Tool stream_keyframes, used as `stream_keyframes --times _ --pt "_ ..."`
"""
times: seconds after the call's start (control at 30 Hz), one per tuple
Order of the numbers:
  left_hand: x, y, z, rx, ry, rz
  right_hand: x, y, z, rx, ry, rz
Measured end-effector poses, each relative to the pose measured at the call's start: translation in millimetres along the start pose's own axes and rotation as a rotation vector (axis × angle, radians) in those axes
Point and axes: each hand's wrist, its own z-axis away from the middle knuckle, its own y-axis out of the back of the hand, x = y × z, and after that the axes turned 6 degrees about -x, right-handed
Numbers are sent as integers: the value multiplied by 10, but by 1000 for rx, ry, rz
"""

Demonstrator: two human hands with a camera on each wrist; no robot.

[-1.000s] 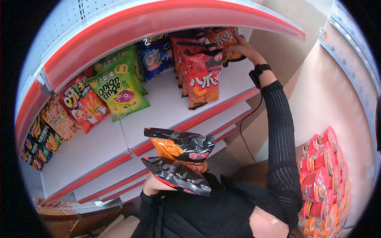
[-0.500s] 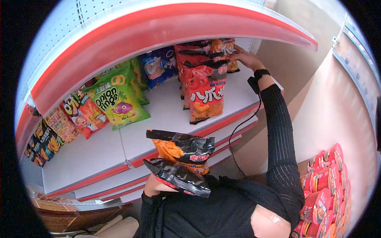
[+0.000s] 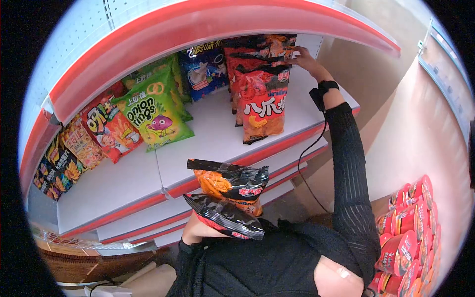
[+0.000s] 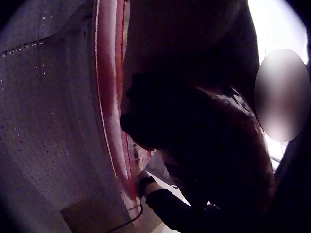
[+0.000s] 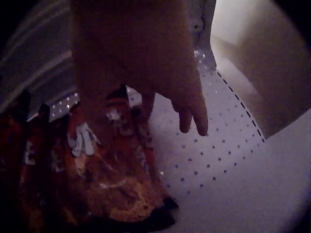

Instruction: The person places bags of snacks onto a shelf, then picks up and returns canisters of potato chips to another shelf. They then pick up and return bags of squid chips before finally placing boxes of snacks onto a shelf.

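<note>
My left hand [image 3: 205, 229] holds two snack bags against my front and is mostly hidden under them. One is an orange-and-black snack bag [image 3: 217, 183] with a clear window; the other is a black-and-red bag [image 3: 225, 217]. At the shelf's back right, my right hand [image 3: 308, 63] pinches the upper part of an orange snack bag [image 5: 116, 179]. In the right wrist view the thumb lies over its front, a finger shows behind it, and the other fingers hang free. A red snack bag [image 3: 264, 104] stands just in front. The left wrist view is very dark.
Green onion ring bags [image 3: 156, 114], a blue bag [image 3: 203, 72] and other snack bags line the white shelf [image 3: 208, 141]. A red-edged upper shelf [image 3: 217, 22] overhangs them. Red noodle tubs [image 3: 398, 252] are stacked at lower right. A cable [image 3: 302, 163] hangs from my right wrist.
The orange bag at my right hand has shifted left, more behind the red bags. My left hand still holds its two bags, and the head view has shifted slightly.
</note>
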Motion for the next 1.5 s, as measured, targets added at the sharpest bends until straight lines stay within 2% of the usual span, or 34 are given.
stream_keyframes --times 0.03,0.07,0.13,0.2,0.27,0.33,0.37,0.4,0.47,0.53,0.63,0.67,0.73,0.8,0.83,0.87,0.93,1.0,1.07,1.1,1.13,1.2,1.27,1.33,1.5 --pt "9 -5 15 -2 54 57 -87 26 99 133 -13 249" --pt "12 -3 32 -5 111 115 -173 68 244 140 -21 247" --pt "-38 24 30 -41 109 91 -353 204 613 195 155 -95" --pt "-125 49 -8 -91 93 47 -603 371 1054 31 149 -239" --pt "-34 -23 -143 -131 121 70 -809 269 1593 68 266 -321" --pt "-90 -87 -275 -123 -56 -57 -1104 -26 2272 -28 332 -535" --pt "-16 -177 -351 -109 -22 -1 -1179 -139 2540 -178 378 -511" --pt "38 -264 -436 -100 -133 -83 -1249 -235 2754 -330 422 -485" --pt "167 -397 -568 -45 -172 -149 -1482 -456 2999 -502 494 -292" --pt "182 -506 -657 -21 -252 -75 -1570 -721 3208 -415 391 -72" --pt "131 -664 -706 -9 -158 63 -1530 -948 3380 -255 2 -442" --pt "117 -723 -740 -37 -180 180 -1547 -937 3399 -208 -30 -493" --pt "44 -703 -807 -150 -203 18 -1581 -917 3437 -109 -85 -597" --pt "137 -744 -796 -167 -223 -11 -1431 -831 3472 -72 -70 -666" --pt "170 -759 -791 -178 -241 -44 -1193 -807 3514 -65 -56 -569" --pt "173 -748 -799 -180 -243 -40 -1084 -732 3468 -30 62 -505" --pt "176 -693 -802 -160 -425 -353 -950 -587 3340 66 62 -734" --pt "154 -615 -707 -157 -414 -312 -814 -269 3126 121 40 -662" --pt "71 -478 -615 -340 -273 -279 -816 -81 2865 281 30 -565" --pt "92 -458 -542 -366 -237 -153 -727 26 2695 293 68 -513" --pt "62 -407 -484 -363 -242 -154 -620 109 2513 305 109 -462" --pt "6 -285 -381 -447 -254 -268 -518 223 2156 286 133 -404" --pt "27 -232 -264 -431 -235 -240 -523 293 1894 268 163 -346" --pt "-44 -146 -159 -430 -161 -254 -545 258 1686 149 91 -381" --pt "-126 -20 62 -305 -90 -267 -557 105 1302 15 59 -383"
